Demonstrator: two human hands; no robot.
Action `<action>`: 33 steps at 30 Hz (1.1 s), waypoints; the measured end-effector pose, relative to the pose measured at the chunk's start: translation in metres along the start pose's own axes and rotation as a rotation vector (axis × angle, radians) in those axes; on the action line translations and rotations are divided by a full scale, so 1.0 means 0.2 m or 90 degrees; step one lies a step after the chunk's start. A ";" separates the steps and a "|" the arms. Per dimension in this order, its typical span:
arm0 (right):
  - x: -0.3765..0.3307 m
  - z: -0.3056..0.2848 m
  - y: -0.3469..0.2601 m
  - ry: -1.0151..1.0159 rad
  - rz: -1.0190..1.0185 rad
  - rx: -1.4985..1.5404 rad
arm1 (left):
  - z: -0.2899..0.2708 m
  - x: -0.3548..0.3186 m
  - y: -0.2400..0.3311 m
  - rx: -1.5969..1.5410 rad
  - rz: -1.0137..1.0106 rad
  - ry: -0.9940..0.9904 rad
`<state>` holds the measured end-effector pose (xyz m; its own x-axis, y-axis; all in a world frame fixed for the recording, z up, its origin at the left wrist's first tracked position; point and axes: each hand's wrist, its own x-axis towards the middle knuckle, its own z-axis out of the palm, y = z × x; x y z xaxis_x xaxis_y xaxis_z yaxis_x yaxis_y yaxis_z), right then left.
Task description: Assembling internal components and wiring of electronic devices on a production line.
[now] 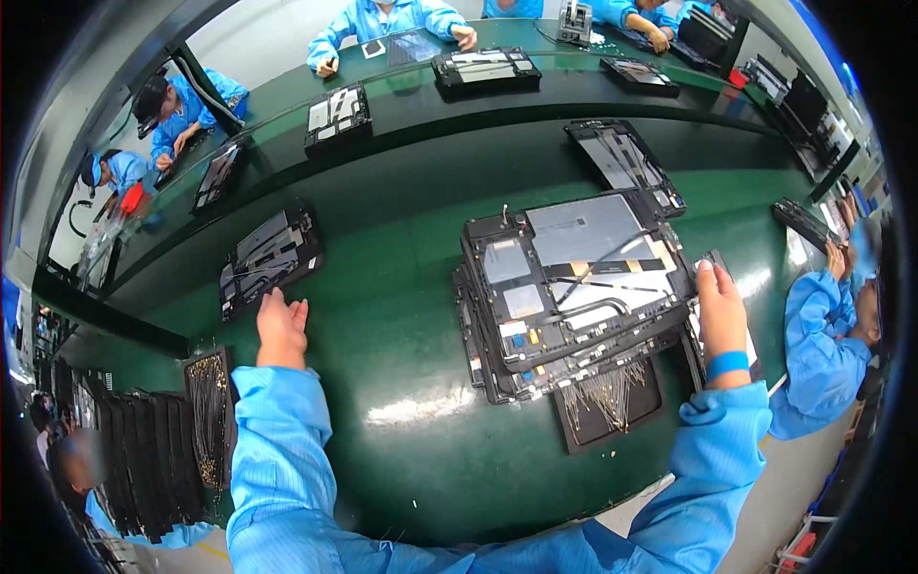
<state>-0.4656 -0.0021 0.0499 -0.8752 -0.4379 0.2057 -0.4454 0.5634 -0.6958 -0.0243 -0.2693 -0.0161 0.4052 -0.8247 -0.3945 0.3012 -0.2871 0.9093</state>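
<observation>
The left hand, open with fingers together, reaches toward an opened tablet chassis at centre-left. The right hand grips the right edge of the stacked tablet chassis at centre on the green counter. Steadying the stack seems wise.

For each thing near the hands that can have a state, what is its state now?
left hand: open, flat, holds nothing, close to an opened device.
right hand: fingers on the right edge of the top device; grip unclear.
top device: back cover off, insides showing, lying tilted on the stack.
tray of screws: partly under the stack, holds screws.
device by left hand: opened, flat on the belt.
</observation>
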 end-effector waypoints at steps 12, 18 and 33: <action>-0.18 -0.07 -0.33 -0.196 0.136 0.181 | 0.40 -0.95 -0.13 0.040 0.026 -0.735; -0.70 -0.19 -0.42 -0.322 0.243 0.532 | -0.11 -0.89 0.08 0.037 0.052 -0.736; -1.41 0.26 -0.30 -0.403 -0.417 -0.031 | -1.07 -0.60 0.06 0.699 0.508 -0.301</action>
<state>-0.1815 0.0516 -0.0022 -0.1836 -0.9752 0.1233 -0.8371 0.0893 -0.5396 0.1154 -0.0686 0.0141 -0.2405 -0.9602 0.1419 -0.7599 0.2772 0.5879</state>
